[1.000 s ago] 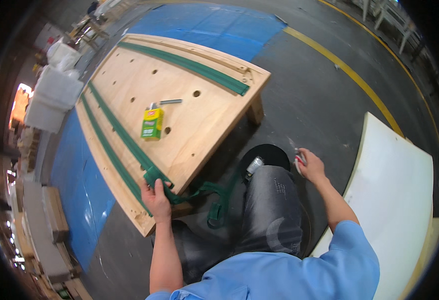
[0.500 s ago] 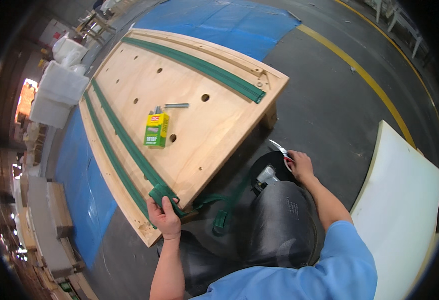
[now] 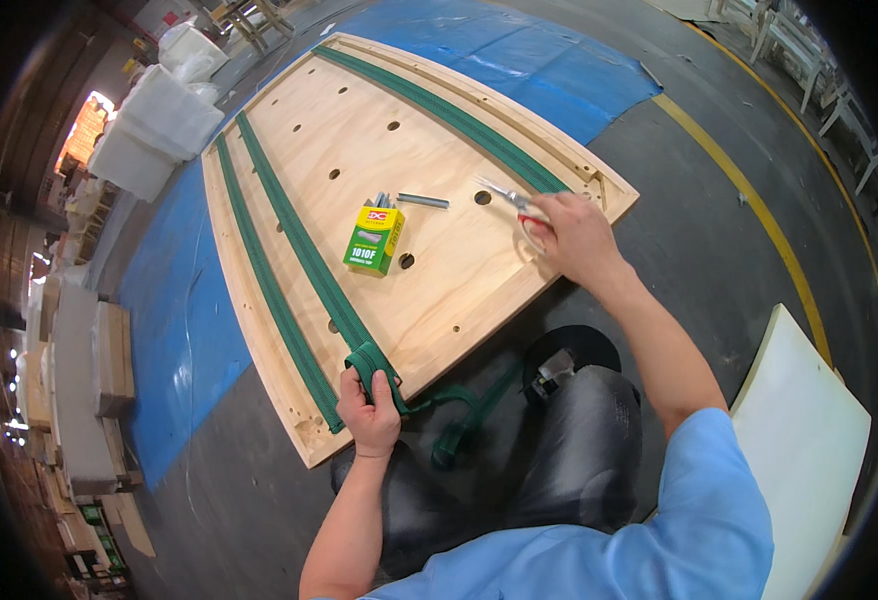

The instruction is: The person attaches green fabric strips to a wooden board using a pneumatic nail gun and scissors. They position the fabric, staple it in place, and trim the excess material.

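Note:
My left hand [image 3: 370, 418] is closed on a length of green webbing [image 3: 367, 362], which is folded over at the near corner of a wooden panel [image 3: 439, 305]. The webbing's loose end trails off the panel edge toward the floor. In my right hand [image 3: 581, 238] is a pair of scissors [image 3: 521, 210] with reddish handles, held above the panel's right part, blades toward the far left. Three green strips run along the panel. A green and yellow box [image 3: 374, 240] with grey staples showing at its top stands mid-panel, a staple strip [image 3: 424, 201] beside it.
A blue sheet [image 3: 174, 330] covers floor beyond and left of the panel. At the right stands a white foam slab [image 3: 804, 430]. A metal tool [image 3: 556, 372] rests on a dark round thing beside my knee. Wrapped white bundles [image 3: 144, 135] are stacked far left.
My right hand has lifted the scissors from beside my knee up over the panel. The left hand still holds the webbing, and the whole view has shifted.

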Available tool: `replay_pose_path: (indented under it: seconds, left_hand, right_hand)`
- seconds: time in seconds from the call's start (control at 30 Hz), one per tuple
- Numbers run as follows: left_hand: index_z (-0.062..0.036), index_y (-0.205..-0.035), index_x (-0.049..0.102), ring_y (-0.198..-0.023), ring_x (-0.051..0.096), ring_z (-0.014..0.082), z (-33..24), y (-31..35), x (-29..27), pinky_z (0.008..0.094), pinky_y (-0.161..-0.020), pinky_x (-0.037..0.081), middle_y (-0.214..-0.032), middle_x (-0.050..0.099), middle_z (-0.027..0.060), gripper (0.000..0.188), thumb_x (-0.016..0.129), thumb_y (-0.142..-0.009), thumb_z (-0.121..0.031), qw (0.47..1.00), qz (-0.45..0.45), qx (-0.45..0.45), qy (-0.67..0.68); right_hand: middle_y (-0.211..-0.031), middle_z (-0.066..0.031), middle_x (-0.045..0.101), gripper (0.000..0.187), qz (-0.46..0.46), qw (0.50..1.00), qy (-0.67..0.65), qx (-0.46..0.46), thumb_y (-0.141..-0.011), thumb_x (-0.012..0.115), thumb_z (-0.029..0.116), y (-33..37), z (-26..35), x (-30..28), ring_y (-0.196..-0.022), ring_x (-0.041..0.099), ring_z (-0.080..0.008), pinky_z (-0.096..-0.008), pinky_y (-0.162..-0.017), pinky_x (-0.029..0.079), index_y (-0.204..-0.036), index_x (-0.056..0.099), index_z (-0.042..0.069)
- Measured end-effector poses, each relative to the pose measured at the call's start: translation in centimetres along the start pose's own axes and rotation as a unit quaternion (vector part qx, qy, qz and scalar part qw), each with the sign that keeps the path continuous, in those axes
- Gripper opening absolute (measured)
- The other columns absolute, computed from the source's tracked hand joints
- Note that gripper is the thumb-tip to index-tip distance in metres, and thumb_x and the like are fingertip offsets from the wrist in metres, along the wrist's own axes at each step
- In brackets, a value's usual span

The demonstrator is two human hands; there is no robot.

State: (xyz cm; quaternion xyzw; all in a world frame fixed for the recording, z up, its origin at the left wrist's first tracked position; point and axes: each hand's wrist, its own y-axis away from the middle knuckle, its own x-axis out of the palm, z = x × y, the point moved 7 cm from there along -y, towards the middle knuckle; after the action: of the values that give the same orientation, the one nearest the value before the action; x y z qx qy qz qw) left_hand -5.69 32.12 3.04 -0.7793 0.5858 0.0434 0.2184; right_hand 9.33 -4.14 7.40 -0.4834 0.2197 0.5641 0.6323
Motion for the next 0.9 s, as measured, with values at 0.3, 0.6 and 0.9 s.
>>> replay_pose_path:
  seconds: [0.3, 0.6, 0.9]
  left_hand:
    - [0.0003, -0.109, 0.058, -0.071, 0.068, 0.0124, 0.4, 0.4, -0.4, 0.0275, -0.067, 0.056, -0.084, 0.073, 0.0084, 0.009, 0.062, -0.107, -0.008, 1.0, -0.008, 0.009, -0.012]
    - [0.0008, -0.12, 0.054, -0.084, 0.068, 0.013, 0.1, 0.5, 1.0, 0.0259, -0.076, 0.056, -0.099, 0.069, 0.0096, 0.013, 0.058, -0.109, -0.006, 0.997, 0.029, 0.002, 0.069]
    - [0.0016, -0.126, 0.053, -0.085, 0.068, 0.0141, -0.2, -0.1, -0.4, 0.0263, -0.075, 0.055, -0.099, 0.072, 0.0115, 0.017, 0.053, -0.112, -0.008, 0.996, 0.023, 0.0, 0.09]
  right_hand:
    - [-0.117, -0.0167, 0.073, 0.019, -0.204, 0.978, -0.033, -0.011, -0.097, 0.072, 0.018, 1.3, -4.5, -4.6, -0.108, 0.07, -0.0371, -0.0445, -0.094, 0.056, -0.108, 0.077, 0.003]
    - [-0.107, -0.0206, 0.075, 0.041, 0.207, 0.911, -0.083, 0.347, -0.087, 0.084, 0.025, 30.0, -14.4, 11.2, -0.1, 0.073, -0.0376, -0.0467, -0.088, 0.057, -0.118, 0.072, 0.0]
    - [-0.111, -0.0233, 0.069, 0.051, 0.252, 0.907, -0.032, 0.337, -0.072, 0.092, 0.019, 29.7, -9.9, 18.7, -0.111, 0.067, -0.0437, -0.0503, -0.094, 0.053, -0.111, 0.065, 0.0]
